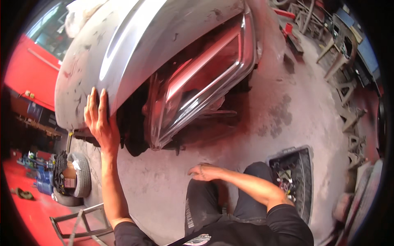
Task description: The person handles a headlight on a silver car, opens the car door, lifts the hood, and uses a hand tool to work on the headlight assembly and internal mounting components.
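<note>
One grey car panel [92, 49], one headlight [201, 82], one left hand [103, 130], one right hand [205, 172], two knees [200, 189], one black bin [310, 176], one metal frame [84, 213] and two tires [84, 174] (one upright, one lying flat) are showing.

The panel is running along the upper left side of the headlight and curving away to its left. It is lying right under the left fingers [102, 100], which are meeting it near its lower end, just left of the headlight. Those fingers are stretching out long, with a clear gap between some of them, and are touching the panel's surface without gripping anything.

The right hand is hanging over the left knee, below the headlight; its fingers are bending loosely, but how far apart they are sitting, I cannot tell, nor whether they are pressing on the knee.

The bin is standing below and to the right of the headlight, holding a jumble of small parts [285, 180]. The tires and the frame are resting below and to its left.
</note>
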Action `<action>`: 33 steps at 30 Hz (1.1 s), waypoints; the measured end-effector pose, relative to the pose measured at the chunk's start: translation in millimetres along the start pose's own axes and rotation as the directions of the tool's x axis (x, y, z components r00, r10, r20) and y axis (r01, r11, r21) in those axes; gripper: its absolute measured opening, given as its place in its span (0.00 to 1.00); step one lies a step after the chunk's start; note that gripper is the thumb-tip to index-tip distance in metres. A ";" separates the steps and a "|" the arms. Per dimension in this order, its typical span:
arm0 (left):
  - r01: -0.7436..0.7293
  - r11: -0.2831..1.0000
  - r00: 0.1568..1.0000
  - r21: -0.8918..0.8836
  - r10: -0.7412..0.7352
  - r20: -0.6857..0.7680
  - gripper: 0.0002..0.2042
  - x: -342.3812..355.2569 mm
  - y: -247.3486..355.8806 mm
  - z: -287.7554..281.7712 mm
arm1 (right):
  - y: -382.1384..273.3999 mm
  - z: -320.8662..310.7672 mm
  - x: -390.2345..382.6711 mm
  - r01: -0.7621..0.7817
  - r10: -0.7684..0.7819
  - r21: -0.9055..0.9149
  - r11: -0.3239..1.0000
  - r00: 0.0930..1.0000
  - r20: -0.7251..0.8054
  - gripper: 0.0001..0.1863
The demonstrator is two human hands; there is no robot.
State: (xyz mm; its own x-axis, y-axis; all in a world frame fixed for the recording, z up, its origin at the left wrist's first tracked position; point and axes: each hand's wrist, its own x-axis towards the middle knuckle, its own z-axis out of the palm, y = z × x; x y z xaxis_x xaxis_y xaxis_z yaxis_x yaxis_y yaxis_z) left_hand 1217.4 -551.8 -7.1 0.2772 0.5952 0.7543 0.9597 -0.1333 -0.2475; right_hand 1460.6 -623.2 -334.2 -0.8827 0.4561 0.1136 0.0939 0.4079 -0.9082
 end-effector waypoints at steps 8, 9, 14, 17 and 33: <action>-0.011 0.999 0.991 0.047 0.017 -0.132 0.23 -3.1 -0.1 9.7 | 45.7 38.4 13.1 -0.138 0.168 -0.206 0.969 0.976 0.139 0.18; -0.015 0.999 0.988 0.050 0.023 -0.155 0.23 -0.1 2.5 7.2 | 33.9 32.1 10.0 -0.110 0.208 -0.343 0.933 0.943 0.261 0.17; -0.039 0.996 0.978 0.080 0.055 -0.203 0.21 -1.9 -4.9 18.6 | 20.6 20.5 7.5 0.003 -0.015 -0.298 0.954 0.999 -0.039 0.10; -0.071 0.995 0.973 0.076 0.086 -0.213 0.22 -0.7 -6.4 19.9 | 12.7 4.2 10.1 -0.071 0.058 -0.329 0.942 0.997 -0.048 0.08; -0.214 0.956 0.977 -0.199 0.208 -0.050 0.23 -11.8 164.8 27.8 | 21.7 -13.4 -5.2 -0.093 0.067 -0.352 0.931 0.994 -0.086 0.08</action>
State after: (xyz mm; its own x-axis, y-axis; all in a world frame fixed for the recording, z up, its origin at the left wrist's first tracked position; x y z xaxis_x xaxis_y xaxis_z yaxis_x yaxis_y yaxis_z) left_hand 1371.0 -558.8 -73.6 0.4730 0.5139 0.7156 0.8677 -0.4126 -0.2772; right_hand 1473.4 -606.1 -349.1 -0.8317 0.5484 0.0868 0.3316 0.6160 -0.7146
